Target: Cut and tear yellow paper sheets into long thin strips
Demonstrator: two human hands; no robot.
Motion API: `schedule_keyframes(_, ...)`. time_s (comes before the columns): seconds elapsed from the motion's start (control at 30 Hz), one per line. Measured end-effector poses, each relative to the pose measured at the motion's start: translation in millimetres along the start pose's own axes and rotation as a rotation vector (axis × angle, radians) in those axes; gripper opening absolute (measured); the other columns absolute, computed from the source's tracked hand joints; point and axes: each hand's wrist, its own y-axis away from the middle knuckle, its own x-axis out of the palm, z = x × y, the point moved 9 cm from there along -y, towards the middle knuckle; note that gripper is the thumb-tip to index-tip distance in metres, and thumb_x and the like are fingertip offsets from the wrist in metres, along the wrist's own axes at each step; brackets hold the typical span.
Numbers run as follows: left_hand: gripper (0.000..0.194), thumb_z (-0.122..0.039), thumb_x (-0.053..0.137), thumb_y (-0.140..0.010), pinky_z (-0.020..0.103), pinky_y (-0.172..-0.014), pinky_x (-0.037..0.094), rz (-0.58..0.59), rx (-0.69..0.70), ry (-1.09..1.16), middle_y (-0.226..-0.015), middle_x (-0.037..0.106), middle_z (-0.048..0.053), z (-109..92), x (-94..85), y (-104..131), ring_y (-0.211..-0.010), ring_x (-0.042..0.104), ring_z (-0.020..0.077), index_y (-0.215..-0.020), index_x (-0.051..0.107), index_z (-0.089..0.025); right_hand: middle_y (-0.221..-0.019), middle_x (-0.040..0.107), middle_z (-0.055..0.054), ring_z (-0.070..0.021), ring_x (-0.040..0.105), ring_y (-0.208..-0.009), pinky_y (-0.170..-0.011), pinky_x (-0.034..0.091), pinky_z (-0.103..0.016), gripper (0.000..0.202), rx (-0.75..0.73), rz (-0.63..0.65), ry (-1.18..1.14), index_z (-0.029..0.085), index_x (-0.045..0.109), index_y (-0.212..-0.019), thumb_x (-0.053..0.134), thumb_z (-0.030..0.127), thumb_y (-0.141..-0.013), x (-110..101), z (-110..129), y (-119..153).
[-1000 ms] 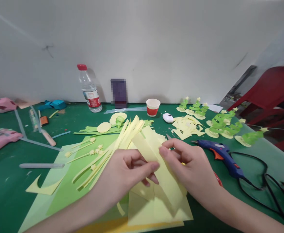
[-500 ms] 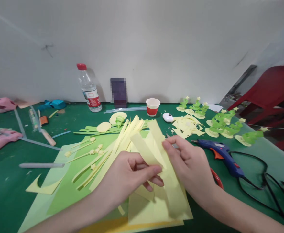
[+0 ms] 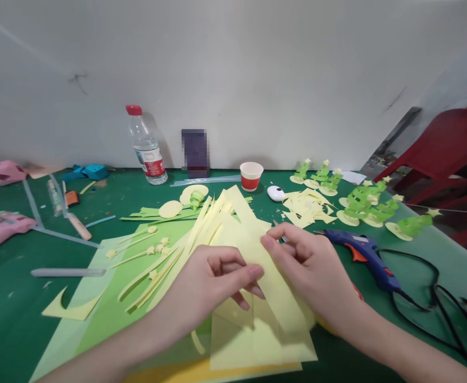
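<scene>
Pinching pale yellow paper (image 3: 277, 298) between thumbs and fingers, the left hand (image 3: 219, 276) and right hand (image 3: 309, 260) hold it above yellow sheets (image 3: 235, 351) on the green table (image 3: 10, 330) — narrow strips (image 3: 193, 234) beside the left, a blue glue gun (image 3: 371, 252) beyond the right.

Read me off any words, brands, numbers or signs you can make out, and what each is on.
No text is legible in this view.
Water bottle label: printed, too small and blurred to read.
Blue glue gun label: too blurred to read.
Dark purple rectangular object: pixelated, nothing readable.
Pale yellow paper strip being held: no writing visible.
</scene>
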Motion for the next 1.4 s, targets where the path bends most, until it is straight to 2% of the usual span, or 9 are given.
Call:
schedule_keyframes(0.23,0.019,-0.026,0.063,-0.069,0.014,-0.044,0.046,-0.082,0.022,-0.031,-0.054,0.067,-0.004,1,-3.2,3,-0.043,0.057,0.0074,-0.053,0.059,-0.017,-0.037,0.024,0.010,-0.0060,0.020,-0.032,-0.032,0.012,-0.019,0.020,-0.075,-0.156,0.131,0.019,0.043,-0.063,0.040,0.024,-0.082,-6,1,4)
schedule_keyframes(0.37,0.016,-0.027,0.064,-0.068,0.016,-0.048,0.047,-0.035,0.012,0.037,-0.055,0.066,-0.003,4,2.8,3,-0.046,0.058,0.0086,-0.057,0.057,-0.017,-0.037,0.025,0.010,-0.0063,0.021,-0.032,-0.032,0.013,-0.019,0.019,-0.098,-0.214,0.146,0.020,0.043,-0.065,0.040,0.023,-0.083,-10,3,3)
schedule_keyframes(0.5,0.017,-0.025,0.066,-0.063,0.018,-0.053,0.048,0.040,-0.052,-0.032,-0.056,0.062,-0.004,9,12.0,3,-0.053,0.060,0.0108,-0.055,0.054,-0.017,-0.037,0.025,0.011,-0.0063,0.020,-0.032,-0.032,0.012,-0.019,0.019,-0.103,-0.211,0.131,0.019,0.042,-0.065,0.040,0.023,-0.084,-11,4,3)
schedule_keyframes(0.63,0.024,-0.027,0.059,-0.070,0.017,-0.051,0.047,-0.059,-0.035,-0.133,-0.045,0.051,-0.007,7,4.2,2,-0.048,0.058,0.0095,-0.049,0.052,-0.017,-0.038,0.021,0.011,-0.0061,0.017,-0.032,-0.032,0.011,-0.020,0.021,-0.130,-0.158,0.120,0.019,0.041,-0.063,0.040,0.023,-0.083,-5,5,4)
schedule_keyframes(0.73,0.021,-0.027,0.058,-0.071,0.016,-0.049,0.046,-0.086,-0.039,-0.122,-0.047,0.054,-0.007,6,2.3,1,-0.048,0.058,0.0091,-0.054,0.052,-0.017,-0.039,0.021,0.010,-0.0062,0.018,-0.032,-0.032,0.011,-0.020,0.022,-0.116,-0.146,0.142,0.019,0.043,-0.062,0.040,0.023,-0.083,-2,3,4)
schedule_keyframes(0.93,0.027,-0.027,0.057,-0.072,0.018,-0.048,0.047,-0.118,-0.010,-0.113,-0.046,0.055,-0.007,6,1.7,1,-0.046,0.058,0.0097,-0.050,0.045,-0.019,-0.039,0.022,0.010,-0.0068,0.019,-0.032,-0.032,0.012,-0.021,0.022,-0.080,-0.180,0.144,0.020,0.045,-0.063,0.038,0.024,-0.084,-3,1,6)
schedule_keyframes(1.2,0.022,-0.026,0.060,-0.069,0.016,-0.050,0.047,-0.085,0.035,-0.026,-0.047,0.053,-0.008,3,5.3,3,-0.047,0.057,0.0084,-0.053,0.047,-0.019,-0.039,0.032,0.009,-0.0068,0.027,-0.032,-0.032,0.018,-0.018,0.021,-0.041,-0.204,0.103,0.019,0.044,-0.065,0.038,0.027,-0.083,-7,-4,3)
schedule_keyframes(1.3,0.027,-0.025,0.063,-0.066,0.017,-0.050,0.047,-0.022,-0.006,-0.056,-0.044,0.047,-0.009,6,10.9,2,-0.048,0.058,0.0099,-0.049,0.043,-0.019,-0.038,0.028,0.010,-0.0065,0.023,-0.032,-0.031,0.016,-0.018,0.020,-0.044,-0.203,0.084,0.019,0.044,-0.066,0.038,0.027,-0.083,-7,-5,3)
schedule_keyframes(1.4,0.027,-0.027,0.059,-0.069,0.018,-0.050,0.046,-0.062,-0.019,-0.130,-0.044,0.048,-0.008,7,6.0,2,-0.047,0.059,0.0102,-0.047,0.046,-0.018,-0.037,0.023,0.011,-0.0061,0.018,-0.032,-0.031,0.012,-0.019,0.021,-0.057,-0.162,0.076,0.019,0.043,-0.064,0.039,0.028,-0.083,-4,-3,3)
